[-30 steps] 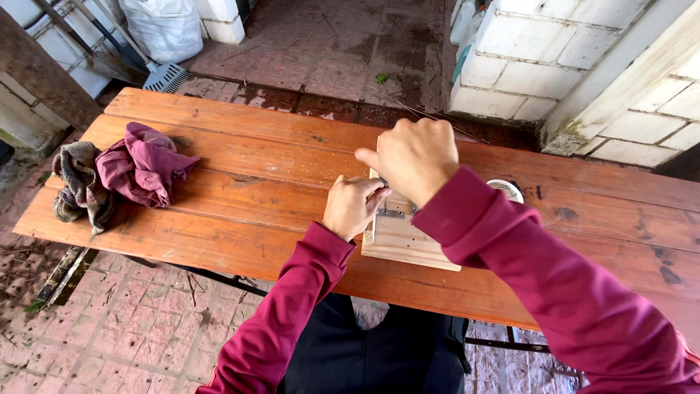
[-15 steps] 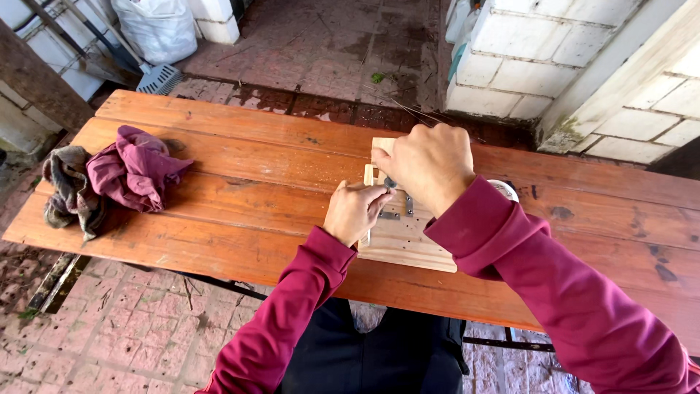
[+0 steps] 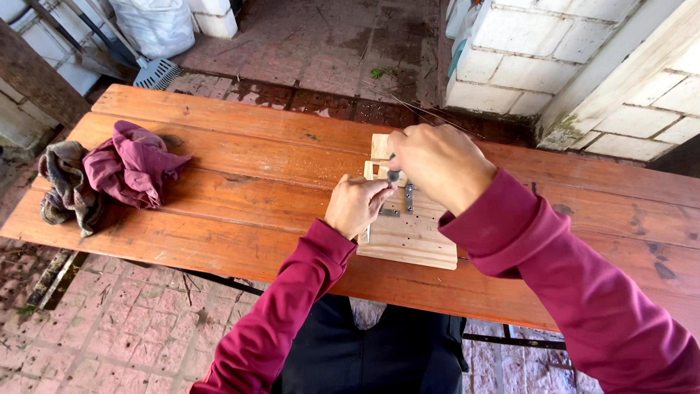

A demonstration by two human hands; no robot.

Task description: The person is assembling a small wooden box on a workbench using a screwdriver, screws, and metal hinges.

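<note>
Pale wood board [image 3: 408, 237] lies on an orange plank table [image 3: 240, 182]. Left hand [image 3: 356, 206] pinches a small fastener at a metal bracket [image 3: 408, 197]; right hand [image 3: 437, 164] grips a tool above it. Fastening seems underway; next calls for steady alignment.

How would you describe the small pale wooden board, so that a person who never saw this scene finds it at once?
Start at the long orange-brown table of wide planks. Near its front edge, under the left hand and right hand, lies the wooden board. It is pale and unvarnished, with small metal fittings, unlike the crumpled cloths at the table's far left.
</note>
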